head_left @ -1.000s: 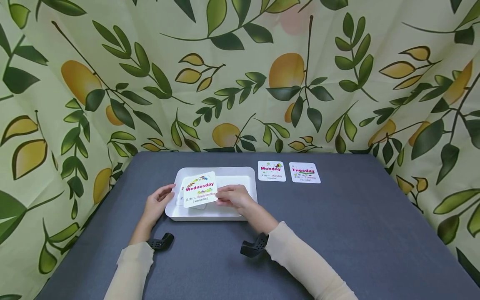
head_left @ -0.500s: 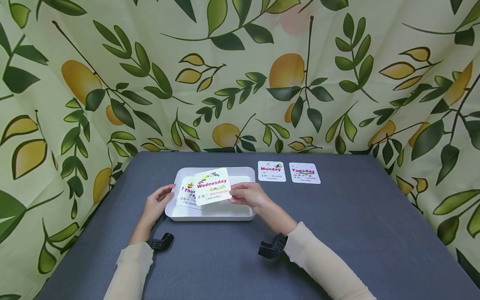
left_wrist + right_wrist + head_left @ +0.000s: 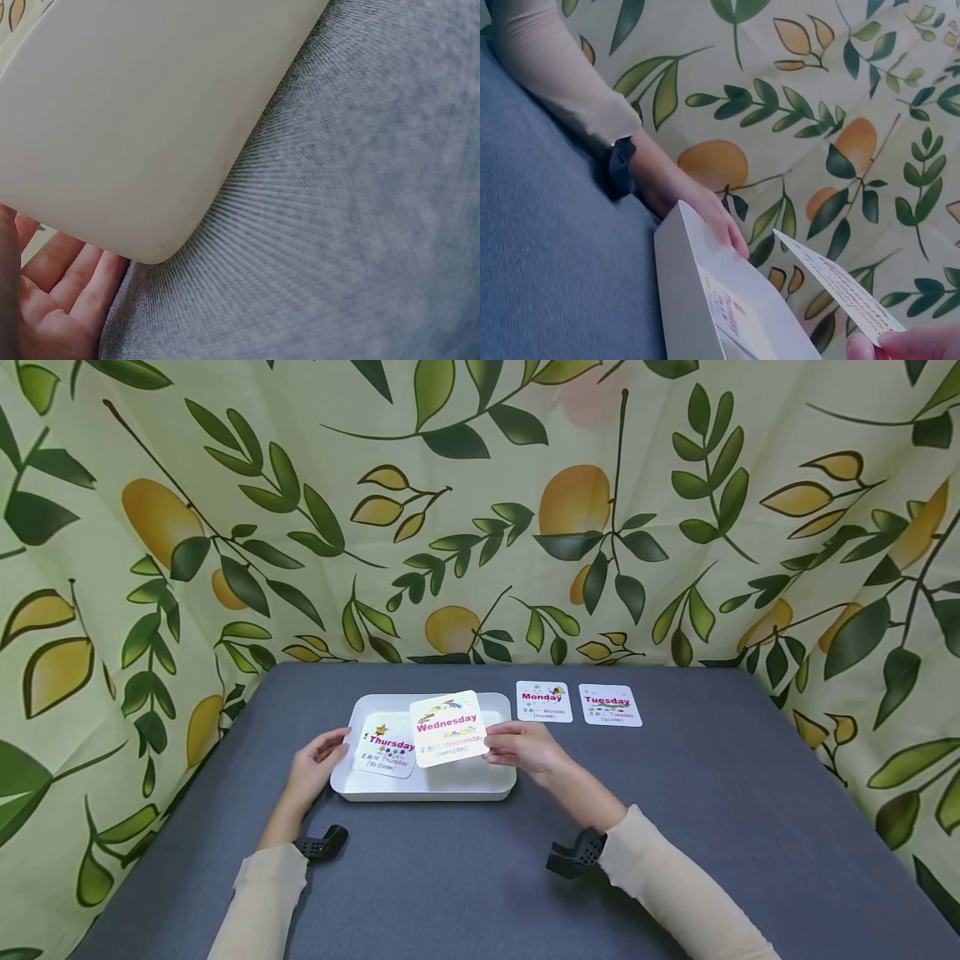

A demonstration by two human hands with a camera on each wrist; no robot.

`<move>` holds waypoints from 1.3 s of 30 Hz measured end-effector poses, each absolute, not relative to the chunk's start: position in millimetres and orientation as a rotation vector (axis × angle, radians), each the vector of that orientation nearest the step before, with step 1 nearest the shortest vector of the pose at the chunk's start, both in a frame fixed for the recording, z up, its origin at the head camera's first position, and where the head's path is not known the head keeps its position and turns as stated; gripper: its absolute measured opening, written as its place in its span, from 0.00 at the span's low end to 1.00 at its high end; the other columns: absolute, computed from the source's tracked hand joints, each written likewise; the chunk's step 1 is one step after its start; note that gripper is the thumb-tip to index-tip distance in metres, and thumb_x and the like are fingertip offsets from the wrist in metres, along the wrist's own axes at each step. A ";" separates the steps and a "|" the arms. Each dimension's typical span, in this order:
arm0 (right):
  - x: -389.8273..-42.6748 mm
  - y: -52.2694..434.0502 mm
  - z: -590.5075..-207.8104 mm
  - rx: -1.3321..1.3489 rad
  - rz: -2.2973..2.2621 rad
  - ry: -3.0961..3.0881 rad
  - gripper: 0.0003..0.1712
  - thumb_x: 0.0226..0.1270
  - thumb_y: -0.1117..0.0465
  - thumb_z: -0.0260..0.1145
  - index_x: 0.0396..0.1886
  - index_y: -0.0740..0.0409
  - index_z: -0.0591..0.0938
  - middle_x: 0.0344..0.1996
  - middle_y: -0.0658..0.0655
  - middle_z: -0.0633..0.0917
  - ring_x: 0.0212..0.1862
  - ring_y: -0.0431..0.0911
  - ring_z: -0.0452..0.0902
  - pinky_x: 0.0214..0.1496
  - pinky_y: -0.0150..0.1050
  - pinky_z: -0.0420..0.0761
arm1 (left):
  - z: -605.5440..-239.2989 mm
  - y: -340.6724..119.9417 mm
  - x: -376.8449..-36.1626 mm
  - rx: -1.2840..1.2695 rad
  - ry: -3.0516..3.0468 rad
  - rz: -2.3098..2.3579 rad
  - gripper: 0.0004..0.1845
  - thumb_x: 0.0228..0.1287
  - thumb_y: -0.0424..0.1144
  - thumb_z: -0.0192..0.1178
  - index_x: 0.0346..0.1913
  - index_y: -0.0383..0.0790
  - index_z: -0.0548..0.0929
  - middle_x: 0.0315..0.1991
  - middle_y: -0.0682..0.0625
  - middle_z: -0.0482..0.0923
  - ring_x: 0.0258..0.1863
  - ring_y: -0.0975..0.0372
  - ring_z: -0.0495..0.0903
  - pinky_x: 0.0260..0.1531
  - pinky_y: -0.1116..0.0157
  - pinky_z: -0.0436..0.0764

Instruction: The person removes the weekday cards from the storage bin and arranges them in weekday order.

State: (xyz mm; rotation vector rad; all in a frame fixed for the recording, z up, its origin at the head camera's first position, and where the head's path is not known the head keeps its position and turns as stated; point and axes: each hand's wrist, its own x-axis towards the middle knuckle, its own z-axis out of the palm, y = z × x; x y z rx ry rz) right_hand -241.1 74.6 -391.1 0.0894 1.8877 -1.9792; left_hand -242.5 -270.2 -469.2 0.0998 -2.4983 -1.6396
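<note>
Right hand (image 3: 525, 750): fingers pinch Wednesday card (image 3: 448, 727) above white tray (image 3: 420, 789). Left hand (image 3: 318, 768): fingers relaxed, resting against tray's left end. Thursday card (image 3: 386, 749) lies inside.

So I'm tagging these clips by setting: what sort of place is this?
Probably a staged tabletop booth, not a lived-in room. A leaf-and-fruit printed curtain closes off the back and sides, a grey cloth covers the table, and the only props are a white tray and weekday cards such as Monday.
</note>
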 end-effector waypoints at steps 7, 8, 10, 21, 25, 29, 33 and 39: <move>-242.6 96.6 -391.7 0.093 -2.000 1.901 0.20 0.65 0.72 0.60 0.55 0.78 0.74 0.22 0.47 0.82 0.24 0.35 0.81 0.32 0.26 0.82 | -469.2 -270.4 -242.2 0.107 -2.520 -1.605 0.21 0.70 0.41 0.56 0.61 0.37 0.76 0.58 0.48 0.77 0.43 0.87 0.71 0.44 0.87 0.70; -242.5 99.7 -391.6 0.091 -2.000 1.903 0.20 0.65 0.72 0.60 0.55 0.78 0.73 0.23 0.47 0.82 0.25 0.35 0.81 0.33 0.26 0.82 | -469.4 -270.6 -242.3 0.108 -2.522 -1.604 0.21 0.70 0.41 0.56 0.62 0.37 0.76 0.57 0.49 0.78 0.42 0.87 0.71 0.44 0.87 0.70; -242.4 106.0 -391.9 0.106 -2.005 1.902 0.20 0.65 0.72 0.60 0.55 0.77 0.73 0.23 0.48 0.83 0.25 0.35 0.81 0.33 0.26 0.82 | -469.6 -270.3 -242.5 0.105 -2.521 -1.611 0.21 0.69 0.41 0.56 0.61 0.37 0.76 0.58 0.48 0.78 0.42 0.86 0.71 0.43 0.86 0.70; -237.6 143.5 -393.2 0.132 -2.036 1.893 0.24 0.68 0.71 0.58 0.61 0.79 0.68 0.25 0.47 0.83 0.27 0.35 0.81 0.34 0.26 0.82 | -468.5 -270.8 -241.7 0.103 -2.534 -1.609 0.22 0.70 0.44 0.55 0.62 0.37 0.75 0.60 0.46 0.77 0.43 0.87 0.70 0.44 0.87 0.69; -236.2 155.2 -393.8 0.153 -2.062 1.880 0.22 0.67 0.70 0.60 0.58 0.76 0.71 0.24 0.45 0.84 0.27 0.35 0.81 0.35 0.26 0.82 | -468.4 -271.5 -241.7 0.113 -2.534 -1.619 0.22 0.70 0.44 0.56 0.62 0.38 0.75 0.59 0.49 0.77 0.44 0.86 0.71 0.44 0.87 0.69; -235.9 167.3 -393.4 0.177 -2.091 1.848 0.16 0.67 0.70 0.60 0.53 0.71 0.75 0.24 0.45 0.85 0.27 0.35 0.81 0.36 0.26 0.82 | -467.5 -271.4 -241.2 0.121 -2.523 -1.637 0.22 0.70 0.43 0.56 0.63 0.37 0.75 0.60 0.46 0.77 0.45 0.84 0.73 0.44 0.86 0.70; -236.5 180.0 -392.4 0.197 -2.107 1.840 0.15 0.68 0.68 0.60 0.52 0.68 0.75 0.25 0.44 0.86 0.28 0.35 0.82 0.37 0.26 0.82 | -466.2 -270.5 -240.5 0.104 -2.508 -1.648 0.21 0.70 0.41 0.56 0.63 0.37 0.75 0.60 0.49 0.77 0.46 0.84 0.72 0.45 0.86 0.70; -237.6 197.2 -390.2 0.217 -2.145 1.824 0.06 0.68 0.67 0.61 0.42 0.58 0.80 0.25 0.44 0.86 0.28 0.34 0.82 0.36 0.25 0.82 | -469.1 -271.6 -241.7 0.071 -2.517 -1.626 0.22 0.70 0.43 0.56 0.62 0.38 0.75 0.54 0.61 0.77 0.44 0.87 0.71 0.45 0.87 0.69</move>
